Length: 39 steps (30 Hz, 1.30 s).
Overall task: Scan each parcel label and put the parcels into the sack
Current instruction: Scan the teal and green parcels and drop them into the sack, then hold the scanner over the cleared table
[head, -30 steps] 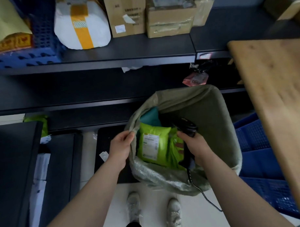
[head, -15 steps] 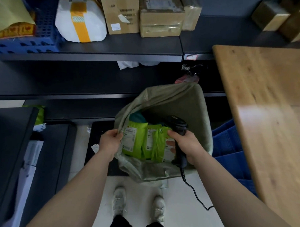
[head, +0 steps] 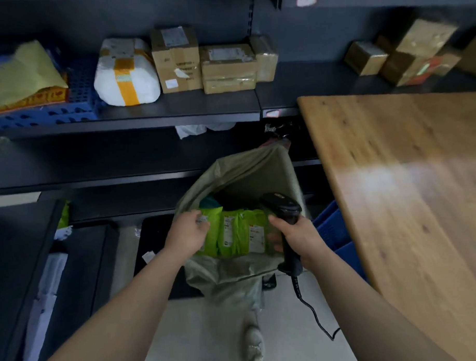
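Observation:
A grey-green woven sack (head: 254,174) stands open on the floor in front of me. Inside it lie green parcels (head: 240,233) with white labels facing up, and something teal shows behind them. My left hand (head: 188,233) grips the sack's left rim. My right hand (head: 298,236) is closed on the handle of a black barcode scanner (head: 282,209), whose head sits over the sack's right side. The scanner's cable trails down to the floor.
A wooden table (head: 410,190) fills the right side. Dark shelves (head: 175,112) ahead carry cardboard boxes (head: 200,62), a white taped parcel (head: 126,73) and a blue crate (head: 43,114). Blue crates (head: 333,231) sit under the table. More boxes (head: 405,53) lie at far right.
The view has tilted upward, showing more shelf. Both hands have kept their hold. The sack has shifted slightly and more green parcels show side by side.

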Available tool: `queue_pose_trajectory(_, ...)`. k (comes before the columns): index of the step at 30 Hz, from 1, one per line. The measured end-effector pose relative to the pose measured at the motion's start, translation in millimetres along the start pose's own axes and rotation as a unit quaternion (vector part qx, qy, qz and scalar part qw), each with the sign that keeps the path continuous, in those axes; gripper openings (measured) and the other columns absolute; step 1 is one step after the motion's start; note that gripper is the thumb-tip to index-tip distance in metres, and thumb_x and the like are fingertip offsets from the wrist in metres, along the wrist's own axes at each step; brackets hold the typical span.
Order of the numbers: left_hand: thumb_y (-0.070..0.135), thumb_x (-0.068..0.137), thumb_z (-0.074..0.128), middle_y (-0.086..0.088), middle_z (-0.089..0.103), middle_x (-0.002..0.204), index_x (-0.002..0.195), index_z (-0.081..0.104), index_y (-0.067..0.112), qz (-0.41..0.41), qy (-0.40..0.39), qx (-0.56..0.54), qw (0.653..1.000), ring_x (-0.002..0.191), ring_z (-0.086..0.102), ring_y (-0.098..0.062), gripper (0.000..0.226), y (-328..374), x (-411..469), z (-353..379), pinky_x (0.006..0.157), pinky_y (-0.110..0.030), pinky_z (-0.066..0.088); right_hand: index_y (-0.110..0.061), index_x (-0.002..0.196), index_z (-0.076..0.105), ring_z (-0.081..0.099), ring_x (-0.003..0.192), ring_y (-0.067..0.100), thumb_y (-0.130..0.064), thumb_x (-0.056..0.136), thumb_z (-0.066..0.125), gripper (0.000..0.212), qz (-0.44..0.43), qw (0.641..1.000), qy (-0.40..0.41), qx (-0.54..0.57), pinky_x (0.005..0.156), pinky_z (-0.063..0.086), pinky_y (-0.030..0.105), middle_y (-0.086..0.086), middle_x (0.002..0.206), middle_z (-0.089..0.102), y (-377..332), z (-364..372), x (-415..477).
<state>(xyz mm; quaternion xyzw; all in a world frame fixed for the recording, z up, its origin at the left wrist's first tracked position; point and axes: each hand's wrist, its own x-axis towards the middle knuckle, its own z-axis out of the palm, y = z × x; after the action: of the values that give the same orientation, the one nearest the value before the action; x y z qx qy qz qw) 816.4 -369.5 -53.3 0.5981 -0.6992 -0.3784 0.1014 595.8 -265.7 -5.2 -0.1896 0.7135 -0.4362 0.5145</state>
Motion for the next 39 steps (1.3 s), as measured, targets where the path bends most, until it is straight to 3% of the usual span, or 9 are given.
queue_pose_trajectory(2,0.033,0.097,0.052,-0.009,0.056,0.134,0.136,0.052,0.011,0.065,-0.007,0.066,0.996,0.119,0.054,-0.023,0.045,21,-16,-3,0.096,-0.030,0.044,-0.017,0.102,0.064,0.072,0.087,0.027,-0.024,0.089,0.071,0.016,-0.015,0.999,0.022,0.017,0.075,0.058,0.045,0.008,0.097,0.071,1,-13,-26)
queue_pose_trajectory(6,0.039,0.096,0.050,-0.002,0.057,0.127,0.128,0.057,0.019,0.190,0.003,0.188,0.964,0.112,0.055,-0.021,0.038,67,-62,-4,0.085,-0.032,0.048,-0.011,0.099,0.065,0.072,0.073,0.024,-0.026,0.089,0.071,0.019,-0.016,0.998,0.056,0.036,0.067,0.058,0.039,0.008,0.086,0.072,10,-42,-87)
queue_pose_trajectory(8,0.040,0.096,0.048,-0.001,0.058,0.125,0.125,0.059,0.019,0.242,-0.005,0.219,0.945,0.109,0.056,-0.021,0.037,90,-88,0,0.087,-0.037,0.049,-0.005,0.087,0.061,0.060,0.054,0.021,-0.024,0.091,0.069,0.020,-0.027,0.996,0.068,0.042,0.056,0.051,0.035,0.009,0.068,0.065,17,-63,-121)
queue_pose_trajectory(11,0.042,0.097,0.047,0.000,0.058,0.125,0.126,0.057,0.020,0.299,-0.024,0.253,0.920,0.108,0.055,-0.022,0.038,130,-122,14,0.089,-0.039,0.049,-0.008,0.076,0.057,0.051,0.047,0.018,-0.027,0.093,0.066,0.028,-0.049,0.994,0.095,-0.008,0.051,0.046,0.030,0.006,0.058,0.056,27,-102,-165)
queue_pose_trajectory(14,0.041,0.096,0.050,0.001,0.054,0.133,0.136,0.049,0.021,0.349,-0.066,0.219,0.909,0.116,0.053,-0.020,0.045,177,-154,35,0.096,-0.037,0.046,-0.011,0.078,0.060,0.053,0.047,0.011,-0.026,0.091,0.068,0.022,-0.072,0.988,0.121,-0.071,0.049,0.047,0.024,0.001,0.058,0.058,35,-150,-203)
queue_pose_trajectory(19,0.031,0.089,0.065,0.008,0.044,0.143,0.146,0.035,0.028,0.449,-0.189,0.149,0.861,0.129,0.044,-0.011,0.064,268,-192,81,0.102,-0.024,0.037,-0.014,0.091,0.061,0.054,0.057,0.016,-0.018,0.088,0.070,0.010,-0.074,0.990,0.064,-0.098,0.054,0.047,0.029,0.000,0.065,0.058,41,-244,-247)
queue_pose_trajectory(24,0.028,0.078,0.078,0.020,0.033,0.149,0.147,0.025,0.045,0.477,-0.290,0.155,0.815,0.132,0.036,-0.002,0.089,363,-226,151,0.100,-0.020,0.030,-0.016,0.086,0.065,0.056,0.060,0.014,-0.022,0.085,0.074,0.010,-0.070,0.987,0.016,-0.143,0.059,0.049,0.027,-0.003,0.064,0.061,40,-345,-263)
queue_pose_trajectory(32,0.028,0.074,0.082,0.027,0.042,0.130,0.138,0.040,0.045,0.452,-0.351,0.139,0.808,0.111,0.051,-0.004,0.078,479,-257,255,0.091,-0.019,0.042,-0.011,0.095,0.067,0.060,0.064,0.016,-0.021,0.082,0.077,0.020,-0.070,0.984,-0.007,-0.164,0.065,0.053,0.028,-0.002,0.066,0.065,40,-503,-261)
queue_pose_trajectory(39,0.031,0.073,0.082,0.029,0.046,0.117,0.133,0.039,0.047,0.428,-0.336,0.130,0.829,0.106,0.051,0.001,0.075,525,-234,304,0.078,-0.006,0.040,-0.018,0.104,0.070,0.072,0.093,0.021,-0.065,0.066,0.072,0.060,-0.045,0.979,-0.010,-0.200,0.094,0.054,0.038,0.002,0.095,0.076,46,-607,-230)
